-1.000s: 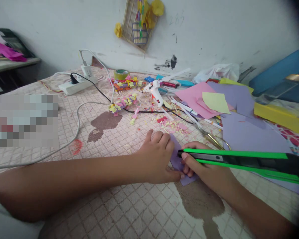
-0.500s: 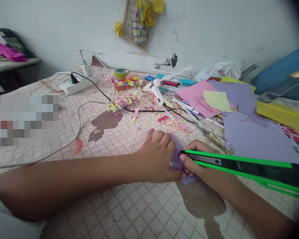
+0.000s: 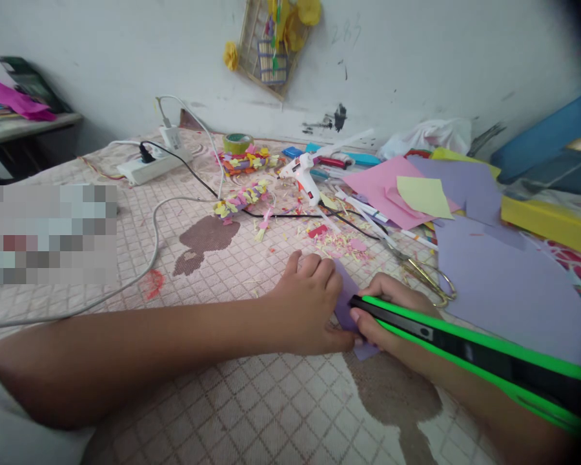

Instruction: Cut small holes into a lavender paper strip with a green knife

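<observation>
Left hand [image 3: 303, 310]: laid over a narrow purple paper strip [image 3: 346, 294], fingers bent side by side, thumb spread apart, pressing rather than gripping.
Right hand [image 3: 401, 292]: fingers clamped on the black front end of a long green-and-black plastic utility knife [image 3: 423, 332]; blade hidden from view.
Purple strip: lying slanted on a pale diamond-patterned cloth [image 3: 252, 400], between both hands.
Beyond the hands: gold-handled metal scissors [image 3: 428, 281], white glue gun [image 3: 306, 181] with black cord, purple paper sheets [image 3: 508, 284].
Risk to skin: left thumb close to the knife's tip, likely to be nicked after a slip.
Risk to paper: possibly skewed or torn under light or uneven pressure.
Risk to cloth: possibly scored through the thin paper by too much force.
</observation>
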The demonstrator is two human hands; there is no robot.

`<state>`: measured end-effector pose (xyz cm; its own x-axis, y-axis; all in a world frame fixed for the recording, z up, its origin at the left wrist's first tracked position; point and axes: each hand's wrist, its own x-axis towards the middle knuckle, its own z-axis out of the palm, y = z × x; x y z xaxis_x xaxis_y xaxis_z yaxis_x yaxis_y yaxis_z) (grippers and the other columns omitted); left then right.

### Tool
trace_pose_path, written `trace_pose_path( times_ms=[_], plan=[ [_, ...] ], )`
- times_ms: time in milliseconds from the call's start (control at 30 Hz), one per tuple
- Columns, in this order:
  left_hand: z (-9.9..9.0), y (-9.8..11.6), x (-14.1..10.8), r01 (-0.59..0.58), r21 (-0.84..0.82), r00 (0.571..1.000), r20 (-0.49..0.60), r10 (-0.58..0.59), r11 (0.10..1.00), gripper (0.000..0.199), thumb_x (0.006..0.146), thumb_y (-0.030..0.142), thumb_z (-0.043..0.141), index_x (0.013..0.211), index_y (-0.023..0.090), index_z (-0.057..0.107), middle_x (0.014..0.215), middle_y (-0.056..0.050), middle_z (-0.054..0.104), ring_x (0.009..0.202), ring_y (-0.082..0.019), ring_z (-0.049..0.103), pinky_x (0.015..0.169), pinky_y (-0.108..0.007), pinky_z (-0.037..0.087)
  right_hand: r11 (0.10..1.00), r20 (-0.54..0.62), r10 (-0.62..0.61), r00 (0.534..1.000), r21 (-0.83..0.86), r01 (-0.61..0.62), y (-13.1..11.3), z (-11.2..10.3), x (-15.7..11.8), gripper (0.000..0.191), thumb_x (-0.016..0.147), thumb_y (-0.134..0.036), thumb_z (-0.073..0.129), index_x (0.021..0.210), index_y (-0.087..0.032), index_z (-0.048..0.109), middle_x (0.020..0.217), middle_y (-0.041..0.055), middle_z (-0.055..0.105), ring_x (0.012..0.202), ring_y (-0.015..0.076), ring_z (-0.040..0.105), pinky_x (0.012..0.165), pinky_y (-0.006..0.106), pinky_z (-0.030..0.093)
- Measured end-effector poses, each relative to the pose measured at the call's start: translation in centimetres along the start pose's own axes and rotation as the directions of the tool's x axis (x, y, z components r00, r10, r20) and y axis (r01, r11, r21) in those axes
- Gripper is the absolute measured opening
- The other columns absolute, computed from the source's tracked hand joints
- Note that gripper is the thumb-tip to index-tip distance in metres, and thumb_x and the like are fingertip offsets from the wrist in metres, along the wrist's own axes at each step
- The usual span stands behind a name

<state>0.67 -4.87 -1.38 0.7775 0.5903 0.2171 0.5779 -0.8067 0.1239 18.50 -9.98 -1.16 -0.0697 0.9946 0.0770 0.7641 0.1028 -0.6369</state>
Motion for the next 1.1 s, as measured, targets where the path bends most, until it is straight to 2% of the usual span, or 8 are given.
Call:
trace_pose_path(
  times_ms=[300,767,900,1100],
  plan=[
    [-0.04,0.00,-0.09,-0.001,-0.006,1.000,0.006,0.001,1.000,0.072,0.071,0.071,0.047,0.105,0.009,0.058,0.113,-0.016,0.054,0.106,-0.033,0.044,0.099,-0.055,0.030,0.999,0.027,-0.014,1.000,0.047,0.013,0.40,-0.22,0.09,0.014,0.077,-0.033,0.058,0.074,-0.025,0.047,0.048,-0.0071,0.052,0.042,0.0124,0.050,0.042,0.024,0.036],
    [0.36,-0.11,-0.23,-0.020,0.028,1.000,-0.023,0.021,0.999,0.072,0.074,0.073,0.043,0.104,0.009,0.057,0.111,-0.015,0.054,0.105,-0.032,0.045,0.098,-0.054,0.031,1.000,0.052,-0.022,0.998,0.021,0.021,0.49,-0.41,0.16,0.013,0.078,-0.033,0.056,0.076,-0.025,0.047,0.053,-0.0045,0.058,0.045,0.0148,0.054,0.043,0.025,0.039],
    [0.04,-0.09,-0.21,-0.032,0.044,0.999,-0.001,0.032,0.999,0.070,0.075,0.073,0.041,0.101,0.010,0.058,0.108,-0.014,0.055,0.102,-0.031,0.046,0.093,-0.051,0.036,0.997,0.049,-0.057,0.997,-0.050,0.059,0.26,-0.31,-0.06,0.012,0.079,-0.033,0.055,0.078,-0.026,0.046,0.056,-0.0045,0.059,0.048,0.0155,0.056,0.045,0.026,0.041],
    [-0.51,0.03,-0.16,-0.044,0.068,0.999,0.020,0.042,0.997,0.058,0.075,0.063,0.047,0.099,0.011,0.057,0.109,-0.015,0.054,0.102,-0.032,0.047,0.091,-0.049,0.037,0.961,0.068,-0.120,0.990,-0.244,0.133,-0.08,0.13,-0.80,0.017,0.082,-0.038,0.052,0.090,-0.027,0.042,0.060,-0.0012,0.065,0.051,0.0207,0.064,0.044,0.028,0.042]
  ],
)
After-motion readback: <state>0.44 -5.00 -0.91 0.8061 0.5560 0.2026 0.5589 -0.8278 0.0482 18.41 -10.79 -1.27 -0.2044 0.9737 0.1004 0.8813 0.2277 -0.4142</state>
